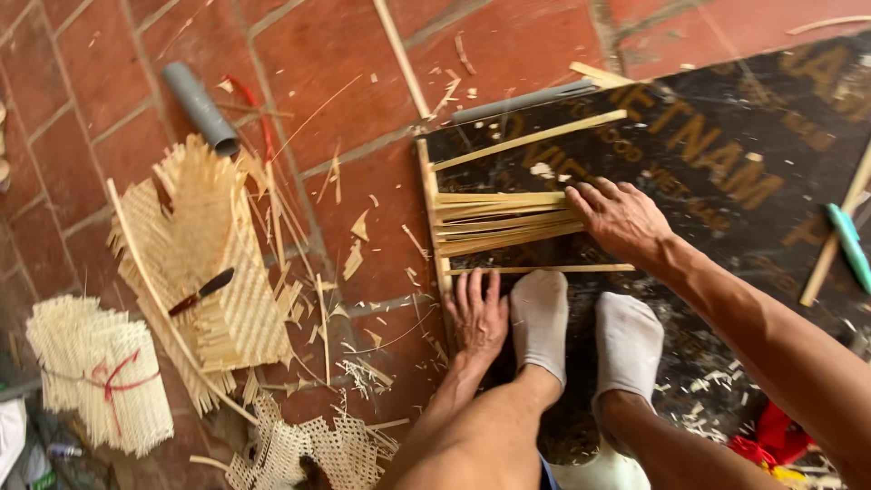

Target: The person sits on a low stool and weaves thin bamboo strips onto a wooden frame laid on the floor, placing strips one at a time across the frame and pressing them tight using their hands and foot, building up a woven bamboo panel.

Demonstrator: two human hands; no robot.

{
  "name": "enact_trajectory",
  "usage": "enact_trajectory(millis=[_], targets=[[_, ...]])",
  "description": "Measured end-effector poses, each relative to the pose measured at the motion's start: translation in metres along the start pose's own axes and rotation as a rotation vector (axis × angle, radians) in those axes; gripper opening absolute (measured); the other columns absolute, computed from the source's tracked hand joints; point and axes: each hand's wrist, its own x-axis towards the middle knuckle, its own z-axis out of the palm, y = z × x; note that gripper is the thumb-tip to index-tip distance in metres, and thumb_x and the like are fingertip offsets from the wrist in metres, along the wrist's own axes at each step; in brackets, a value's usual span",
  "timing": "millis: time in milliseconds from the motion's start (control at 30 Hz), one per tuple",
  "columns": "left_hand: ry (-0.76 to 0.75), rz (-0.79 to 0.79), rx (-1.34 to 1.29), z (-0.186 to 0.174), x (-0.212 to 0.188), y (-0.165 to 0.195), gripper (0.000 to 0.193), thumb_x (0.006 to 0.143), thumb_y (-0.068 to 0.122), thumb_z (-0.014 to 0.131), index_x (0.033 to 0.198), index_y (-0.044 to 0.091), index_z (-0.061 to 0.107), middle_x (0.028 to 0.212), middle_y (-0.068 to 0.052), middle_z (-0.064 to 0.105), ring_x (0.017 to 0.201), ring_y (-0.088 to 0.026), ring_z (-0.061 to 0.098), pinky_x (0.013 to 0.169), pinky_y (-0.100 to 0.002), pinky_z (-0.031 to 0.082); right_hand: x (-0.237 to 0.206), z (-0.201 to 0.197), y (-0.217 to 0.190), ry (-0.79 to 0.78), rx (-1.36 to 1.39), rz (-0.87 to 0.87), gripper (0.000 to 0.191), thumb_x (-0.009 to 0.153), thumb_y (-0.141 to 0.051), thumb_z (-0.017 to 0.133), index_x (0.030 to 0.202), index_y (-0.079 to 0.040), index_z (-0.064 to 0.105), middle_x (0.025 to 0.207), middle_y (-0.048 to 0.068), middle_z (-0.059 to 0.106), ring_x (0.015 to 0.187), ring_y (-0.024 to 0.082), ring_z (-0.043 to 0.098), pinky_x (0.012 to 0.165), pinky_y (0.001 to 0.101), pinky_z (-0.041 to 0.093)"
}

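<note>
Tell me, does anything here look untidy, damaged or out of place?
Yes. Bamboo shavings lie scattered over the red tile floor, and a knife rests loose on a frayed woven mat. The strips under the right hand fan slightly unevenly.

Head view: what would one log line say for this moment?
left hand: flat on dark board | right hand: pressing bamboo strips | knife: on woven mat
</note>
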Motion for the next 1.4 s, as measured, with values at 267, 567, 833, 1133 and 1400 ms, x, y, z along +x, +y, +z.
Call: enact_trajectory(millis=[267,567,833,1133,1400], targets=[[0.151,0.018,-0.053,0.011,-0.005,-0.003,0.063,0.097,0.024,0.071,0.155,0.017,0.047,0.16,-0.018,0.036,0.149,-0.04,0.032,0.118,-0.071,0.022,0.01,0.013,-0.031,-0.299,-0.059,0.073,0.031,0.101,-0.019,0.049,0.126,-0.003,0.056,0.102,0.013,0.065,0.094,0.024,0.066,0.081,0.0379,0.055],[0.021,0.011,0.009,0.005,-0.01,0.004,0.064,0.093,0.03,0.069,0.152,0.017,0.048,0.16,-0.019,0.034,0.147,-0.04,0.03,0.113,-0.072,0.021,-0.062,-0.02,-0.003,-0.218,0.365,0.39,0.016,0.101,-0.023,0.052,0.103,-0.009,0.059,0.086,0.015,0.068,0.075,0.035,0.068,0.064,0.0491,0.052],[-0.002,-0.016,0.187,-0.029,-0.017,0.024,0.06,0.079,0.03,0.075,0.138,0.022,0.062,0.142,-0.009,0.05,0.135,-0.033,0.046,0.094,-0.064,0.043,-0.29,-0.031,-0.003,0.549,0.662,1.083,0.013,0.094,-0.012,0.06,0.103,-0.004,0.056,0.078,0.019,0.065,0.068,0.033,0.064,0.058,0.0449,0.051],[0.269,0.088,0.084,-0.021,-0.039,0.024,0.055,0.089,0.025,0.075,0.142,0.017,0.066,0.158,-0.016,0.046,0.144,-0.039,0.044,0.117,-0.06,0.041,-0.532,-0.023,0.077,0.36,0.496,1.984,0.018,0.096,-0.014,0.058,0.103,0.002,0.058,0.089,0.016,0.059,0.074,0.026,0.056,0.061,0.0451,0.051],[0.149,0.217,0.166,-0.024,-0.017,0.018,0.059,0.089,0.035,0.061,0.14,0.005,0.063,0.151,-0.03,0.046,0.132,-0.048,0.047,0.119,-0.063,0.041,-0.566,0.001,0.121,-0.232,0.296,1.895,0.031,0.101,-0.019,0.052,0.129,-0.007,0.056,0.116,0.027,0.07,0.106,0.042,0.068,0.086,0.0564,0.054]])
